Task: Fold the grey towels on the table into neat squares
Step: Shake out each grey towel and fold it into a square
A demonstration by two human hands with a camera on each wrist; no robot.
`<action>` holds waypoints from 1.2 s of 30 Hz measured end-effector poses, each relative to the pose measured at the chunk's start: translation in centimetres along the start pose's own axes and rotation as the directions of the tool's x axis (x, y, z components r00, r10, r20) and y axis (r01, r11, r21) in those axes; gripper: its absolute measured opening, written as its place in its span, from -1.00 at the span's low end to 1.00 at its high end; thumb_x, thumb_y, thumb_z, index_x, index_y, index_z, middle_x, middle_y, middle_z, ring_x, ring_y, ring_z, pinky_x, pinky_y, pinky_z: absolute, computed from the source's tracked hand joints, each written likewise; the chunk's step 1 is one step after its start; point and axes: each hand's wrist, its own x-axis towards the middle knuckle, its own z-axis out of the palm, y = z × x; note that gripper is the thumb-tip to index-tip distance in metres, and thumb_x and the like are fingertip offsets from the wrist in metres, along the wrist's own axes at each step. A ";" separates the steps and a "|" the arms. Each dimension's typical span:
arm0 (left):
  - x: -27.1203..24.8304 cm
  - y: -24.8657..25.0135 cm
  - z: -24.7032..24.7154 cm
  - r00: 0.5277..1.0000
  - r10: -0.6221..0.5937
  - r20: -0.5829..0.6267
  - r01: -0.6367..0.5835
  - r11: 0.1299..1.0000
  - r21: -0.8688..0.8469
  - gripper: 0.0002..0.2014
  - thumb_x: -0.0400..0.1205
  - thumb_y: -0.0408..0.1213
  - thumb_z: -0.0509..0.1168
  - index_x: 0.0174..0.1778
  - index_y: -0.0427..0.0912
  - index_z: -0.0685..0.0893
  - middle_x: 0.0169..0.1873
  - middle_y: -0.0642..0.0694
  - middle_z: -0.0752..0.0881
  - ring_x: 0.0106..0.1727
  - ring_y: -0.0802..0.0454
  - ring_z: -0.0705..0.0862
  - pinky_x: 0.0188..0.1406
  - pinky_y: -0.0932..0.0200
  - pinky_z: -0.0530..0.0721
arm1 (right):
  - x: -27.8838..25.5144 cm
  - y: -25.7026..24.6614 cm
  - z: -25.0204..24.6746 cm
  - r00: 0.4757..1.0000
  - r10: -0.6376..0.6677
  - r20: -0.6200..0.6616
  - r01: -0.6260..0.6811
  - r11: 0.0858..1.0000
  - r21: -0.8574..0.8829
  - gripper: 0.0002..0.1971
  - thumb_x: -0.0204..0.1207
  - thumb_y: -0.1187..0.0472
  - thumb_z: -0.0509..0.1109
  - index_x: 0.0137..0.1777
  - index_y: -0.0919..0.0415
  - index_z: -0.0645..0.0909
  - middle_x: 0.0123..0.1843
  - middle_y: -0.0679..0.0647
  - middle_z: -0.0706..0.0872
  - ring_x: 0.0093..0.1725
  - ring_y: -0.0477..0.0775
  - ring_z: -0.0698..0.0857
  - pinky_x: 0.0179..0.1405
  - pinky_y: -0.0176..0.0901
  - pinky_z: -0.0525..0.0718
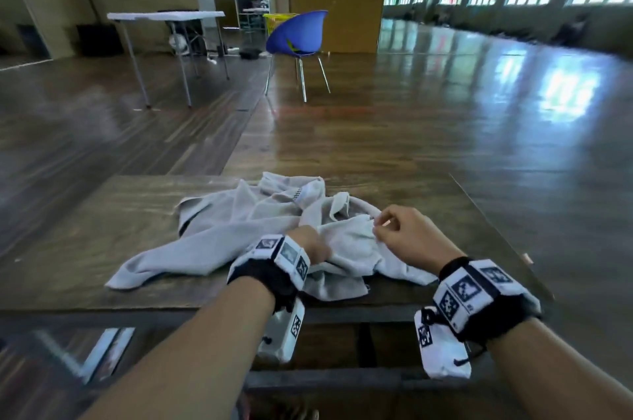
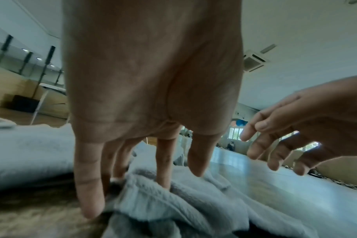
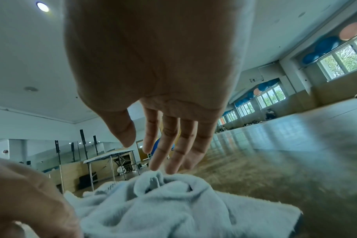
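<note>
Several grey towels (image 1: 239, 224) lie in a crumpled heap on the dark wooden table (image 1: 102, 214). My left hand (image 1: 313, 244) reaches into the near part of the heap. In the left wrist view its straight fingers (image 2: 163, 169) press down into a fold of towel (image 2: 173, 209), with the thumb clear of the cloth. My right hand (image 1: 394, 231) hovers at the heap's right side with relaxed fingers and holds nothing. In the right wrist view its fingertips (image 3: 163, 161) hang just above a bunched towel (image 3: 153, 209).
The table's near edge runs just under my wrists and its right edge (image 1: 496, 231) lies close beside the right hand. Beyond the table are a glossy wooden floor, a blue chair (image 1: 298, 35) and a white folding table (image 1: 164, 16).
</note>
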 end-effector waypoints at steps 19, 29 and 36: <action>4.1 1.9 -1.4 0.839 0.308 -0.448 -0.473 0.820 -0.323 -0.74 0.60 -0.23 0.40 0.21 0.01 0.77 0.10 0.11 0.73 -0.11 0.26 0.66 -0.19 0.60 0.51 | 4.4 5.2 0.6 0.947 0.071 -0.313 -0.051 0.996 0.074 -0.93 0.56 0.15 0.27 -0.14 0.01 0.56 -0.19 0.00 0.72 -0.10 0.26 0.71 -0.17 0.04 0.63; 5.4 1.6 2.8 0.930 0.367 -0.034 -0.367 0.930 -0.001 -0.75 0.39 -0.24 0.53 -0.03 0.02 0.73 -0.12 0.03 0.59 0.08 -0.09 0.67 0.02 0.12 0.65 | 4.0 7.1 -0.6 0.920 0.314 -0.234 -0.086 0.745 0.662 -0.60 0.62 0.24 0.32 0.46 0.22 0.48 0.21 0.12 0.79 0.14 0.11 0.80 0.12 0.12 0.77; 5.5 4.0 2.0 0.798 0.371 -0.476 -0.493 0.855 -0.160 -0.69 0.59 -0.20 0.36 -0.48 -0.17 0.57 -0.46 -0.15 0.66 -0.29 -0.16 0.68 -0.33 0.05 0.57 | 1.4 6.8 -0.5 0.910 0.299 -0.288 -0.321 0.947 -0.030 -0.61 0.53 -0.07 0.31 0.26 0.10 0.40 -0.09 -0.01 0.63 -0.16 0.13 0.67 -0.19 0.04 0.64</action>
